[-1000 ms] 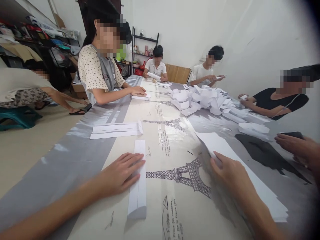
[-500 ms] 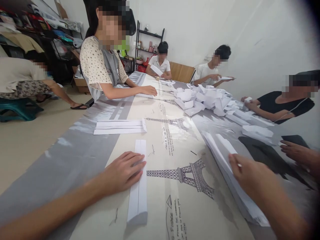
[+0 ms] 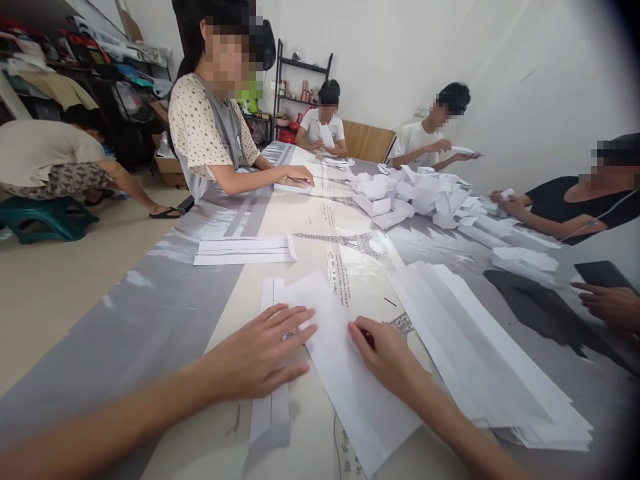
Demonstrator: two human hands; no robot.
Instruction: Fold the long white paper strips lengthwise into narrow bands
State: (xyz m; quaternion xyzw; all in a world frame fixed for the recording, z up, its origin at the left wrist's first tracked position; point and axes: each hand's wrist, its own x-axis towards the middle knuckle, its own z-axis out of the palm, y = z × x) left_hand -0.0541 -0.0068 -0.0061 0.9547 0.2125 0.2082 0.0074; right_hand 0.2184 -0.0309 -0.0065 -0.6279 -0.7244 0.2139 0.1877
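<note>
My left hand (image 3: 263, 350) is open, its fingers spread over a narrow folded paper strip (image 3: 270, 417) and the left edge of a loose white sheet of paper (image 3: 357, 407). Whether its fingertips press on the sheet I cannot tell. Thumb and forefinger of my right hand (image 3: 393, 357) pinch the sheet, which lies slanted across the table and partly over the strip. To the right is a fanned stack of white paper sheets (image 3: 480, 353). Further off lies another folded paper piece (image 3: 245, 251), crosswise on the tablecloth.
The tablecloth (image 3: 165, 320) has Eiffel Tower prints. A heap of folded white paper (image 3: 410, 193) sits at the far right, with a dark flat item (image 3: 535, 313) nearer. Several people sit around the table; one co-worker's hand (image 3: 610, 303) is at the right edge.
My right hand has moved left from the stack, bringing a sheet over beside the strip. The stack now lies fanned out. My left hand's fingers have lifted and spread.
</note>
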